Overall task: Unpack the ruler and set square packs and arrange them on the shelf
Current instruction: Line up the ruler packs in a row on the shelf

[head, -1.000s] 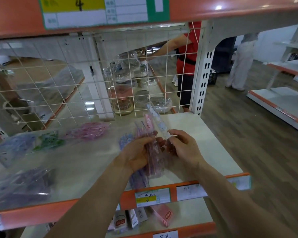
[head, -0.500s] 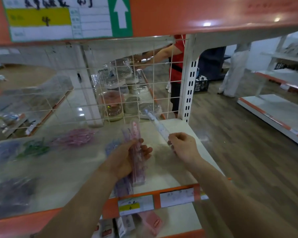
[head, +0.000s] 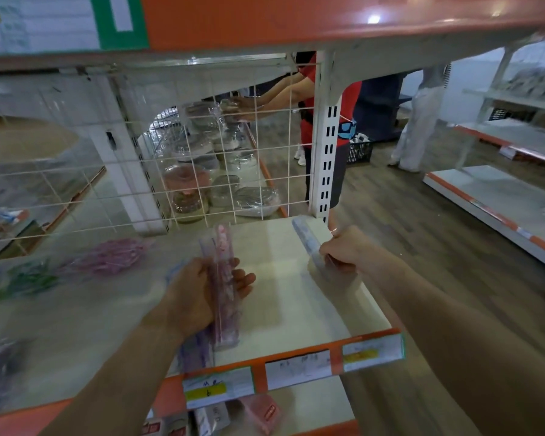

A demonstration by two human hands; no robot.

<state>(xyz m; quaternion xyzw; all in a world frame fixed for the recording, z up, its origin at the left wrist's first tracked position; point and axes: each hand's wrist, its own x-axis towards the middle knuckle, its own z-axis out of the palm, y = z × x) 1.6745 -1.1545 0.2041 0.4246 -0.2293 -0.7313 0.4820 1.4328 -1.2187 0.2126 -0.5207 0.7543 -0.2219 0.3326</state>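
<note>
White shelf (head: 283, 297) lies bare between the hands. Left hand (head: 199, 297) grips pink ruler packs (head: 224, 287); right hand (head: 350, 250) pinches one pack (head: 307, 239) near the right edge.

Between the left hand (head: 202, 297) and the right hand (head: 346, 250) the shelf (head: 283, 278) lies bare, open from its orange front edge (head: 296, 366) to the back. Beyond both hands a white wire grid (head: 202, 171) closes the back of the shelf. A slotted post (head: 326, 152) stands just beyond the right hand, near the far tip of the pale pack (head: 309, 240) it grips. The upper shelf (head: 296, 23) overhangs the hands. Left of the left hand, which holds the pink ruler packs (head: 224, 291) upright, clear bags of pink packs (head: 110, 256) and green packs (head: 29, 278) lie on the shelf. Right of the right hand the shelf ends at an open aisle (head: 422, 247).
</note>
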